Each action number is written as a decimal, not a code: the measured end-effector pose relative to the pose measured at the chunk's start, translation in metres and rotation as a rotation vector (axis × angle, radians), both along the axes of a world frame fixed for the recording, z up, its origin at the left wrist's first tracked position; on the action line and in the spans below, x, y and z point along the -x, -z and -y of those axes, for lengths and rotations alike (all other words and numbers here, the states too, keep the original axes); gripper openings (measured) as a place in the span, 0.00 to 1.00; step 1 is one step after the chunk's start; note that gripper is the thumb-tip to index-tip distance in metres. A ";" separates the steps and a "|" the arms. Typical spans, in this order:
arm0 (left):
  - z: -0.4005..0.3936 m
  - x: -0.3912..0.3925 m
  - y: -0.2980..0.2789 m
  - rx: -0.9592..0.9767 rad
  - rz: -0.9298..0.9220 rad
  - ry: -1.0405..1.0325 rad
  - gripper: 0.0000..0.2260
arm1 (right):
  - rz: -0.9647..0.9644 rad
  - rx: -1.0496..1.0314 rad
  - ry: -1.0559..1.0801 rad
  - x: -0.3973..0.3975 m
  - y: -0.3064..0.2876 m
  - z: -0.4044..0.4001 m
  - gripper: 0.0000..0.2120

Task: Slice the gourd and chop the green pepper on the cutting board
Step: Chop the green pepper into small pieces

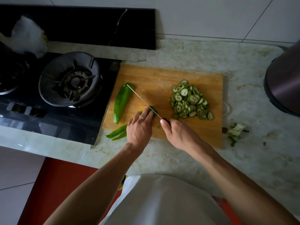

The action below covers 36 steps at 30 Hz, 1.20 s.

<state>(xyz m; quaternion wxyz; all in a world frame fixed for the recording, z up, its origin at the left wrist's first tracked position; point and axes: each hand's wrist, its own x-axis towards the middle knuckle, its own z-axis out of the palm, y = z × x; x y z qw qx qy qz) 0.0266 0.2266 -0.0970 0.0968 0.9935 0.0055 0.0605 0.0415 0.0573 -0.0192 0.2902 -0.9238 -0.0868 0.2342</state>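
The wooden cutting board (162, 82) lies on a pale marbled counter (253, 151), and everything else sits in relation to it. On the board's right half is a heap of gourd slices (190, 100) — thin green-rimmed rounds with pale centres, piled loosely. On the board's left side lies a long green pepper piece (121, 103), pointing from the far side toward the near edge. Just off the board's near-left corner, two narrow pepper strips (117, 133) rest on the counter.

Near the board's front edge, the left hand (139, 129) presses down on a smaller pepper piece (151, 111), its fingers bent over the top of it and a ring on one finger. The right hand (177, 133) grips the dark handle of a knife (144, 101), fingers wrapped round it and thumb along the top. The blade is seen edge-on, a thin line running from the handle across the held piece to a tip over the long pepper's far end.

Off the board's right near corner lie vegetable trimmings (236, 129). Left of the board, touching its edge, is a black gas stove (69, 82); a white plastic bag (29, 36) sits beyond it. A dark round pot (284, 85) stands well right of the board.
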 end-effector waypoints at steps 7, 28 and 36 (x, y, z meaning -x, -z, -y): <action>0.001 0.001 -0.003 0.024 0.045 -0.012 0.11 | -0.004 -0.012 0.019 0.001 0.007 -0.004 0.24; -0.011 -0.007 -0.014 0.361 0.076 -0.055 0.07 | -0.034 -0.071 0.061 -0.017 0.009 -0.008 0.25; -0.074 -0.064 -0.037 0.207 -0.248 -0.434 0.28 | 0.036 -0.197 0.070 -0.040 -0.008 -0.012 0.24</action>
